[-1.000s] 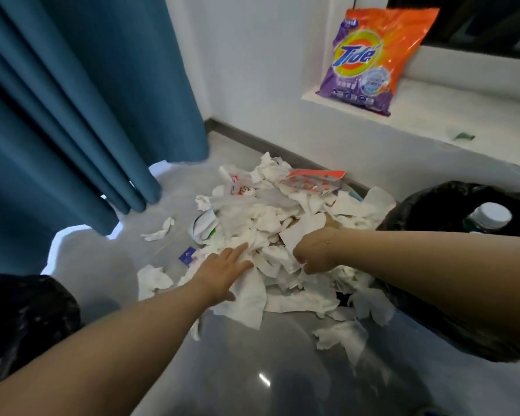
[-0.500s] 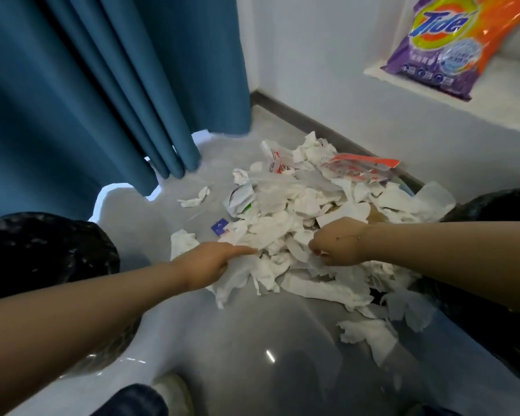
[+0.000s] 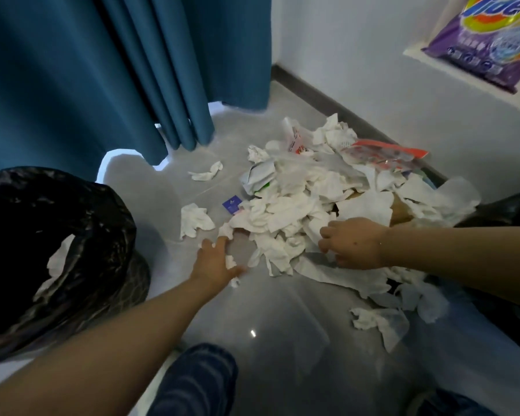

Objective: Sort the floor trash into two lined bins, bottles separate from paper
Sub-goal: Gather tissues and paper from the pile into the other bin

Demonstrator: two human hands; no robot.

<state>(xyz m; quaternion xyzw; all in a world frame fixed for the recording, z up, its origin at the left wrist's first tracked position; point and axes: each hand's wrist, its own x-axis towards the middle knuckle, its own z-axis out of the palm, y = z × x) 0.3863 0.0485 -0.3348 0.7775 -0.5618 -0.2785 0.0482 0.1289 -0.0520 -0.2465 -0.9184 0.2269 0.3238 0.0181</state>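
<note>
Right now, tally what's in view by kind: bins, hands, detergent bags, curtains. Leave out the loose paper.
Bins: 2, left bin, right bin
Hands: 2, left hand, right hand
Detergent bags: 1, detergent bag
Curtains: 1, curtain
Total: 6

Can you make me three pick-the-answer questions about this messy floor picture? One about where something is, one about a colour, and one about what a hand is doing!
1. Where is the detergent bag?
A on the ledge
B in a bin
C on the floor

2. What colour is the curtain?
A red
B blue
C yellow

3. What is the right hand doing?
A waving in the air
B holding a bottle
C gripping paper in the paper pile

Answers: 1 A, it sits on the white ledge. 2 B, its folds are blue. 3 C, its fingers curl into white scraps.
</note>
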